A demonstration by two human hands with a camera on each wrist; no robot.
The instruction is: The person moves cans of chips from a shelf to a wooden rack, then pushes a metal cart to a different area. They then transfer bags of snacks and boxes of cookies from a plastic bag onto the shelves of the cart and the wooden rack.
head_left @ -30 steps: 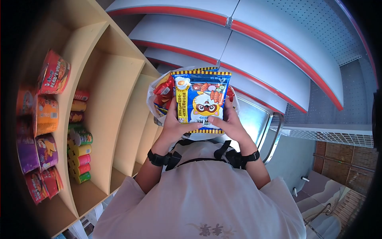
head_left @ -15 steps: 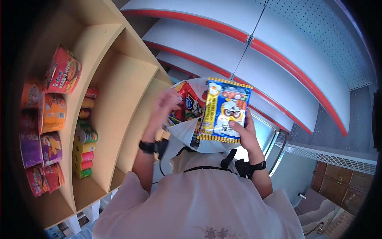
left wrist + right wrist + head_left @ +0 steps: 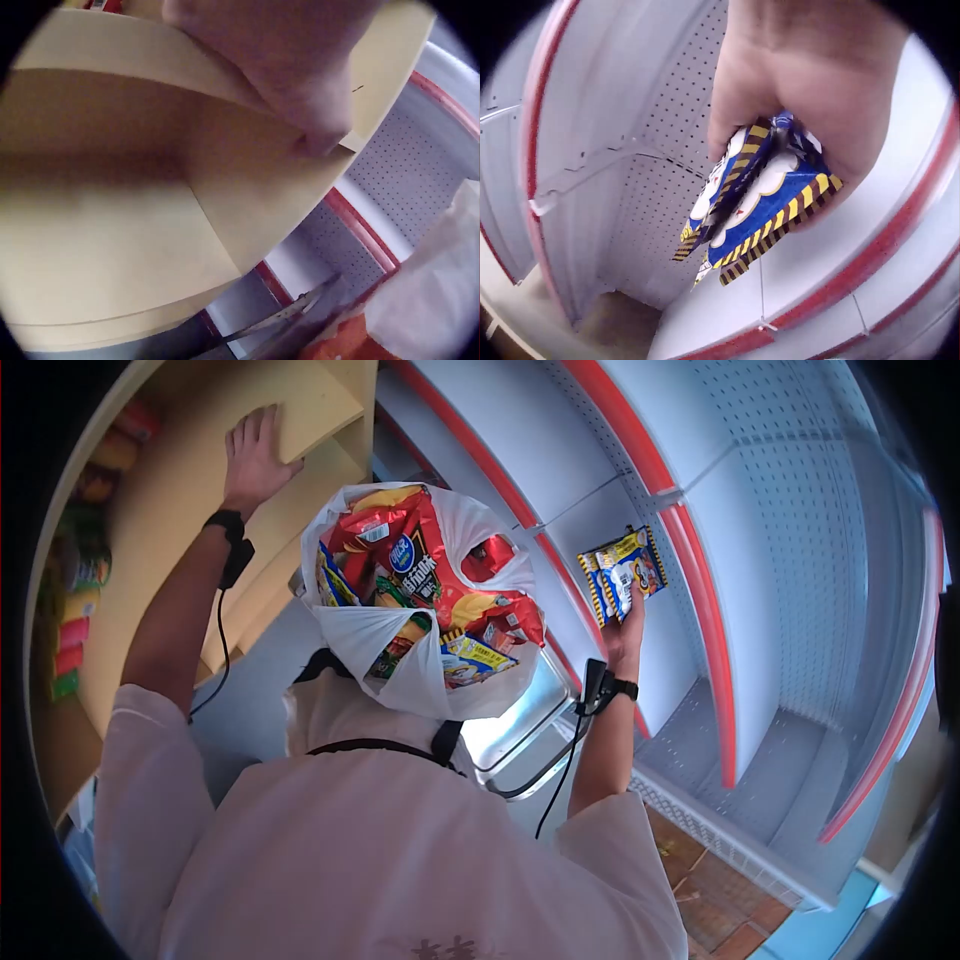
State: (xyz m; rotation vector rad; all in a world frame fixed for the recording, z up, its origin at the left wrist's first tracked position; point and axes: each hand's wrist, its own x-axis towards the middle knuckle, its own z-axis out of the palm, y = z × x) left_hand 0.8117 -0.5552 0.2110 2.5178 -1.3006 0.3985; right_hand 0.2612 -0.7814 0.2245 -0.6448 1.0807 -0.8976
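In the head view my right hand grips two blue and yellow snack packets with striped edges, held between the white metal shelves. The right wrist view shows the packets side by side in the grip, their lower ends hanging free. My left hand rests on a wooden shelf board, fingers straight and apart. Seen from the left wrist, this hand lies at the board's edge. Between my arms is a white plastic bag filled with snack packs, mostly red ones.
Red-edged white shelves with perforated backs rise on the right. On the left, the wooden shelving holds colourful canisters. A metal frame with a curved rail stands below the bag. Cables hang from both wrists.
My left hand has let go of the packets and moved left onto the wooden shelf. My right hand has carried the packets right, in among the white shelves. The view has turned.
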